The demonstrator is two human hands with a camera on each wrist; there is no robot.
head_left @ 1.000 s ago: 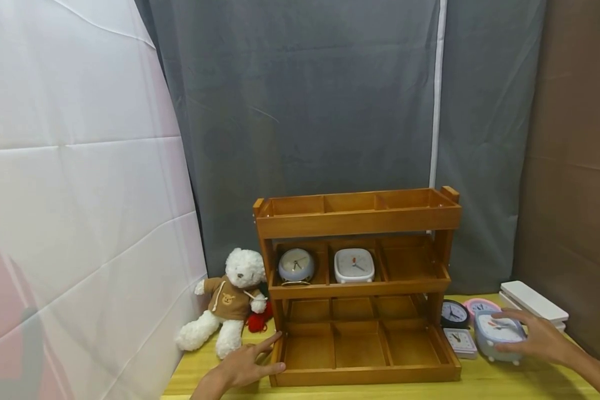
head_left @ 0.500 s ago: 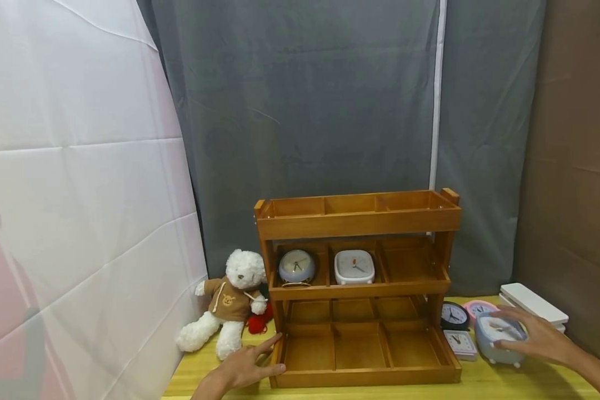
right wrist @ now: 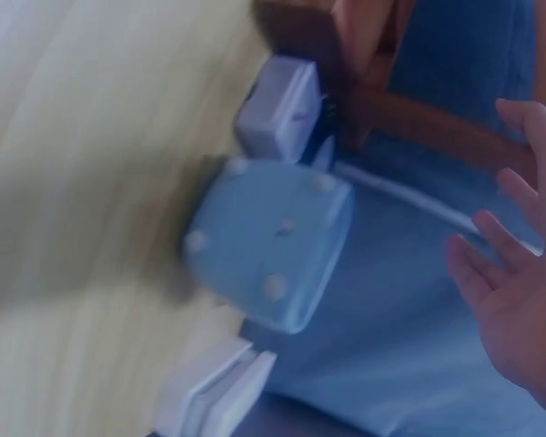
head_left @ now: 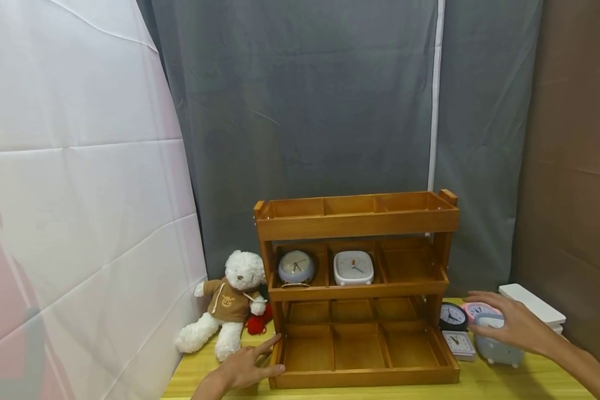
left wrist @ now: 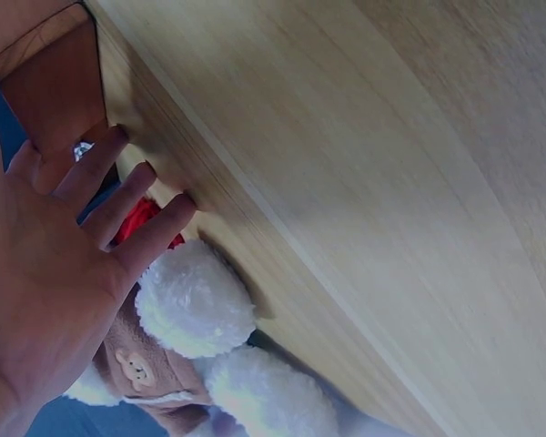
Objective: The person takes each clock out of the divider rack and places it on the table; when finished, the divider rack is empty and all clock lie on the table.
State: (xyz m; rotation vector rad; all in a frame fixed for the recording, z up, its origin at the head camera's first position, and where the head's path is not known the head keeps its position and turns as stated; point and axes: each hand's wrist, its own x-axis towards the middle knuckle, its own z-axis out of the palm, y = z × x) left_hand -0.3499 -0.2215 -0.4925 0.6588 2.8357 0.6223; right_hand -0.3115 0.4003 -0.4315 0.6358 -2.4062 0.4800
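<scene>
Clock (head_left: 501,350), blue, below right hand (head_left: 515,323); left hand (head_left: 241,368) touching rack (head_left: 362,379).

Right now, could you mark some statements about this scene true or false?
The white plush bear in a brown hoodie sits left of the brown wooden shelf. True.
The squarish blue-grey clock rests on the yellowish wooden table. True.
Someone grips that clock. False: the right hand is apart from it.
Every clock is inside the shelf. False: the round black clock is right of it.
The left hand is at the shelf's left end. True.
</scene>
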